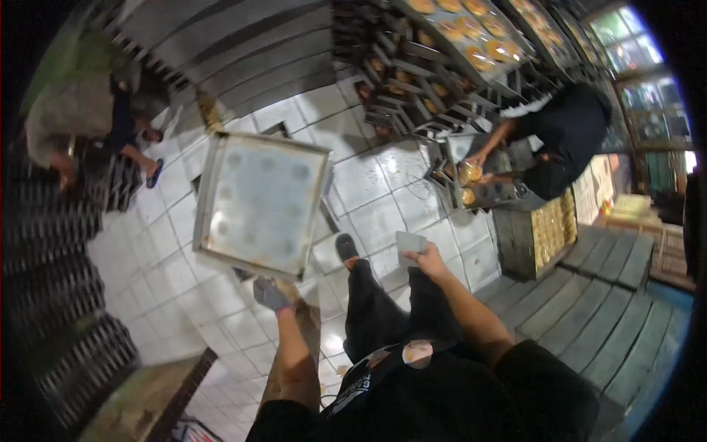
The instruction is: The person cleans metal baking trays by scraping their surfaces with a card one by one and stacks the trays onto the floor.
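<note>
So the right hand (427,259) has a good grip on a flat grey piece (409,248), while the gloved left hand (272,295) is just beside the near edge of the big metal tray (265,199), ahead and to the left, can't tell if it's open or closed. It's cramped too: a co-worker (563,140) bends over round baked goods (470,172) on the right, loaded racks (471,33) stand beyond, and another person (81,118) is off left.

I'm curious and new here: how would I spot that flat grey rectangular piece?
Find the large metal tray with dark round spots. To its right, the wearer's bare right hand holds the flat grey piece, far smaller than the tray and unspotted.
</note>
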Tool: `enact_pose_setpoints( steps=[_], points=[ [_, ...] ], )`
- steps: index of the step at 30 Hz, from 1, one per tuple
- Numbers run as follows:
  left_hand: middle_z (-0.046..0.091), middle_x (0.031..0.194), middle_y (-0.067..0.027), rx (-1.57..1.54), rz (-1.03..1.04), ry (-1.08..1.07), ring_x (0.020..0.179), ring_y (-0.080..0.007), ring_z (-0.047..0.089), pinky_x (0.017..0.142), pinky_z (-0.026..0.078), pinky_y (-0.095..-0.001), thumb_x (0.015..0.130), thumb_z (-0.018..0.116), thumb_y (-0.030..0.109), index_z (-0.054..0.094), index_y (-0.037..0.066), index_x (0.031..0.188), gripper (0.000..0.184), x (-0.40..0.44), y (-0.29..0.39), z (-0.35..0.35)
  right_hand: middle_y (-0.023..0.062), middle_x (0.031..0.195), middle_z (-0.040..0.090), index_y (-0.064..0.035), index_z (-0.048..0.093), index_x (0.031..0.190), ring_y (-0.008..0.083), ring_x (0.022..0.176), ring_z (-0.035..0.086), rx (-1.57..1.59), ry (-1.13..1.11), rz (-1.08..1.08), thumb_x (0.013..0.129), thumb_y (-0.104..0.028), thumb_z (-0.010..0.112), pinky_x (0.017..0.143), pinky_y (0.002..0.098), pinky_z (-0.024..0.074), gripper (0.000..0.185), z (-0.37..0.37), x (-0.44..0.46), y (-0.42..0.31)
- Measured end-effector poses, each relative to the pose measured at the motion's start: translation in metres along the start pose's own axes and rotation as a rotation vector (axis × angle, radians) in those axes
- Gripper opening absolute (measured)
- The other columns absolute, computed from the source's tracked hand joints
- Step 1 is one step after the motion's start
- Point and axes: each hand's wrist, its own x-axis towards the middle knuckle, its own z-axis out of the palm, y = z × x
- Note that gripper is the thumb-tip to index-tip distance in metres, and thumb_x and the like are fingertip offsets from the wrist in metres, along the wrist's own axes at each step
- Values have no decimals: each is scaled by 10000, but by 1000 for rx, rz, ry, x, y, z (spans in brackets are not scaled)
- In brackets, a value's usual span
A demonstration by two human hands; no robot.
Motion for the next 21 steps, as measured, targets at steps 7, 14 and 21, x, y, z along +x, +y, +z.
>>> enact_pose_setpoints(
  steps=[7,14,21],
  points=[
    [625,922,-58,482,154,-409,804,-129,544,707,482,-319,1030,616,218,675,-15,1113,254,-109,51,148,109,1108,745,31,679,1242,192,1022,677,10,83,54,896,-139,789,913,347,531,402,-73,-20,36],
    [681,1105,-74,374,-236,-913,957,-158,614,807,514,-308,1031,613,288,621,39,1323,384,-235,12,394,82,1158,731,18,655,1261,195,1057,677,305,191,115,906,-100,775,951,347,520,393,-193,8,193],
    [574,1460,-107,300,-333,-1103,1281,-199,566,1023,468,-388,1032,580,263,464,69,1497,516,-325,-286,657,82,1133,736,28,651,1248,179,1027,682,437,292,323,937,-86,751,913,325,524,346,-327,108,345]
  ],
)
